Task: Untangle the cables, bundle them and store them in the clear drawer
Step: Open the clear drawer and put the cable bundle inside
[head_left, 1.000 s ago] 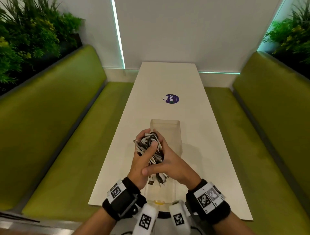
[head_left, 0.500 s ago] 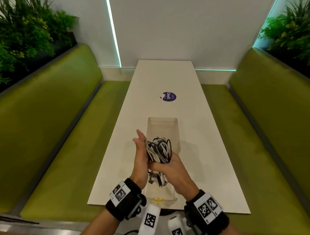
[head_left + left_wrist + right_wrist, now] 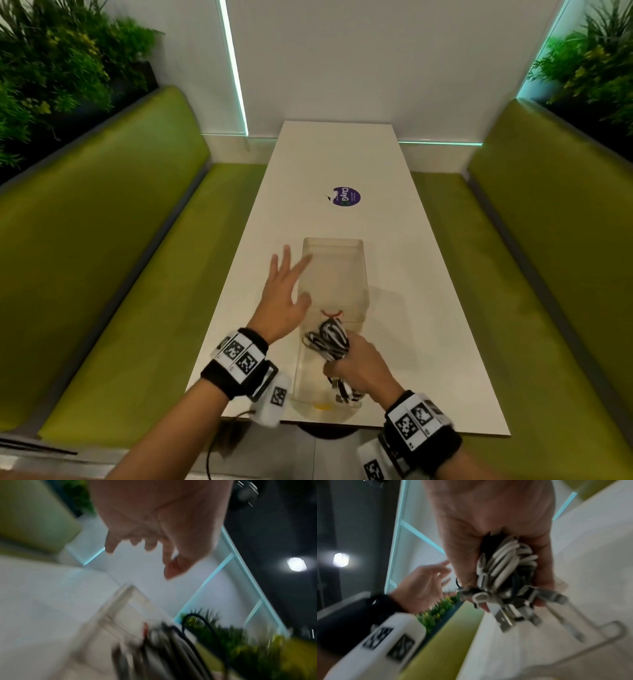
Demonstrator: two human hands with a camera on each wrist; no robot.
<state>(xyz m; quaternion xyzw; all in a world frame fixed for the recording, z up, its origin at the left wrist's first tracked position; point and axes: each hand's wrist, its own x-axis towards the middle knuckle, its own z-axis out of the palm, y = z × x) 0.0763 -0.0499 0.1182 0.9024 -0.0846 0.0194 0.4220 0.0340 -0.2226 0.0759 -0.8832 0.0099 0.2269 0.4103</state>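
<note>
The right hand (image 3: 359, 368) grips a bundle of black and white cables (image 3: 329, 341), with the fingers and thumb curled around the middle of the coil. In the right wrist view the looped white strands bulge out between thumb and fingers (image 3: 542, 566), and several metal USB plugs (image 3: 503, 620) hang free below the fist. The bundle is held above the near half of the clear drawer (image 3: 363, 274), a long transparent plastic tray that lies lengthwise on the white table (image 3: 428, 308), its near end close to the table's front edge. Whether the lowest plugs touch the drawer floor cannot be told. A small red curved item (image 3: 331, 313) lies inside the drawer just beyond the bundle, and a small yellow spot (image 3: 323, 406) shows at the drawer's near end. The left hand (image 3: 282, 298) is empty, with fingers straight and spread, and is positioned at the left wall of the drawer; contact with the wall cannot be confirmed. The left wrist view is motion-blurred and shows only relaxed fingers (image 3: 109, 546) above the drawer corner. A round purple sticker (image 3: 346, 196) sits on the table beyond the drawer. Green upholstered benches (image 3: 120, 257) flank the table on both sides.
</note>
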